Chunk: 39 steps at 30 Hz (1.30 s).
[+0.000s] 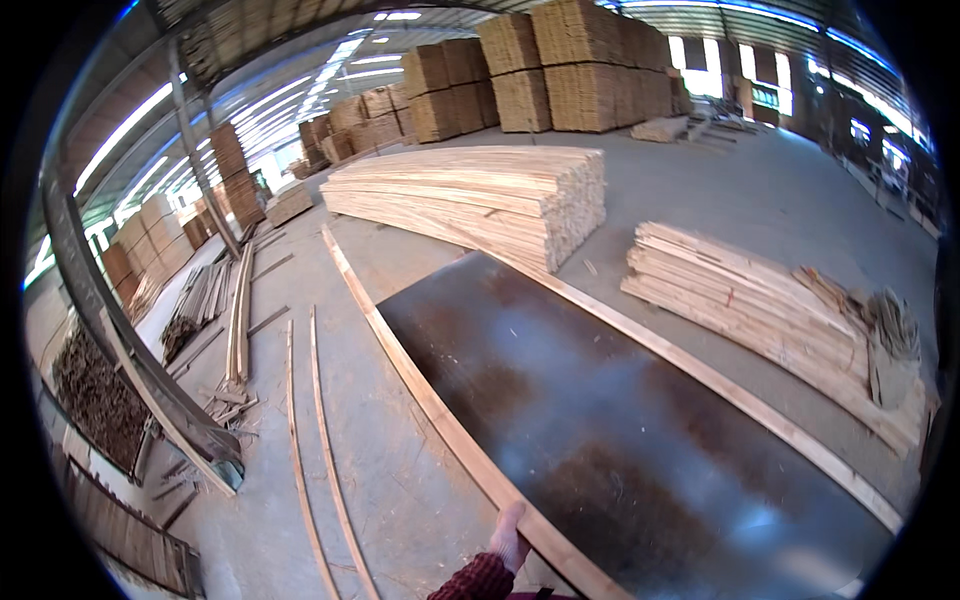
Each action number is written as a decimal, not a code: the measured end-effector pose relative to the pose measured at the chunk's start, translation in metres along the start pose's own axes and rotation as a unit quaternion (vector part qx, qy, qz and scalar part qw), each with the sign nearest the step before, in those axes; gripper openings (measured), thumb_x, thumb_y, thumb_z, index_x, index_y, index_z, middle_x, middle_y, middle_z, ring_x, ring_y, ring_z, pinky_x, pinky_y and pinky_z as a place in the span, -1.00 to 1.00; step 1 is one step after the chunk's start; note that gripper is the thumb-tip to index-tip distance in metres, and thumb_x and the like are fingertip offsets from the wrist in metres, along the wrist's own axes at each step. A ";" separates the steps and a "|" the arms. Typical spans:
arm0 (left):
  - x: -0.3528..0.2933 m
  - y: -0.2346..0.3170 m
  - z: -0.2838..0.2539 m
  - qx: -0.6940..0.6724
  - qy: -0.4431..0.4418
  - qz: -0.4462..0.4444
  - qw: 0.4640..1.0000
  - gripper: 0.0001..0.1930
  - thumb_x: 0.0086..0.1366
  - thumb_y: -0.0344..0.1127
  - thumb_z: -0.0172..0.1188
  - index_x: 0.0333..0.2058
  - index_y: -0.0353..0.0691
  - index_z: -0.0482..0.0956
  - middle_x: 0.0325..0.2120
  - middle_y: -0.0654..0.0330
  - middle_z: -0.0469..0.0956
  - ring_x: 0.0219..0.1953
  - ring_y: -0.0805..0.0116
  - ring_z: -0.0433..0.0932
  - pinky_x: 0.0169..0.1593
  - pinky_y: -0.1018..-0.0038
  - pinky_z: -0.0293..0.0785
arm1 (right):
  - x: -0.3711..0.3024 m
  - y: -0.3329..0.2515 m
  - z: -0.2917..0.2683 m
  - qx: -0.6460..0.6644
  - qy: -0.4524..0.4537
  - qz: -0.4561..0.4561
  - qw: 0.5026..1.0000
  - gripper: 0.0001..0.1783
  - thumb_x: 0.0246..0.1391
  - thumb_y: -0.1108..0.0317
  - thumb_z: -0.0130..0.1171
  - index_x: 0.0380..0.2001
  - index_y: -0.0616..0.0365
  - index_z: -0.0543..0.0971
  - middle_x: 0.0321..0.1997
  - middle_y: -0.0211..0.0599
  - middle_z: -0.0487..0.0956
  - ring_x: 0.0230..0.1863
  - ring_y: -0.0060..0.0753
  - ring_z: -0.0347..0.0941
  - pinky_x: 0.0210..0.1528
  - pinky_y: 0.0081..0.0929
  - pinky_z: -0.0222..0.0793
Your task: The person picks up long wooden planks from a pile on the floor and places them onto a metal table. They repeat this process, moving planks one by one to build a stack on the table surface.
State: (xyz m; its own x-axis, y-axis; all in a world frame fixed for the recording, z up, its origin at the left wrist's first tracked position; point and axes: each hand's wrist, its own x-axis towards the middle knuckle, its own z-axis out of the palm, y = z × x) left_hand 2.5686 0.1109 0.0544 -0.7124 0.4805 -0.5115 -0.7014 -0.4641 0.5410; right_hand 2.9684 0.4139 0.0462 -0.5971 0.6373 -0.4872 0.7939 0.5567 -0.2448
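Note:
My left hand [510,540], in a dark red knitted sleeve, is closed on the near part of a long pale wooden plank [430,390]. Its thumb side shows on top, while the fingers are partly hidden at the plank's left edge. That plank runs away from me along the left side of a dark, shiny tabletop [600,400] and sticks out past its far end. Along the right side of the top runs a second long wooden strip [720,383]. My right hand is out of view.
Beyond the table stands a big stack of pale planks [450,195]; a lower timber pile [740,300] lies to the right. Two thin strips [326,440] lie on the floor at left, near a metal post [120,330]. Tall lumber stacks [600,70] rise behind.

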 end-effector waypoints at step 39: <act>0.313 0.737 -0.287 -0.028 0.068 0.025 0.997 -0.23 0.31 0.17 0.23 0.31 -0.24 0.35 0.20 -0.03 0.52 0.20 -0.04 0.51 0.34 0.01 0.40 | 0.101 -0.863 0.107 -0.003 -0.250 -0.118 0.961 -0.53 0.38 -0.01 -0.02 0.20 -0.02 0.47 0.04 0.36 0.59 0.14 0.39 0.50 0.15 0.14 0.40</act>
State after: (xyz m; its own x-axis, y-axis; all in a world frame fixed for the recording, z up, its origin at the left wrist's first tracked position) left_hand 1.8215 -0.2946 0.1013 -0.7401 0.3528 -0.5725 -0.6627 -0.5272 0.5318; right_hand 2.2355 -0.0588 0.1181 -0.6295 0.1573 -0.7609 0.6412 0.6583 -0.3943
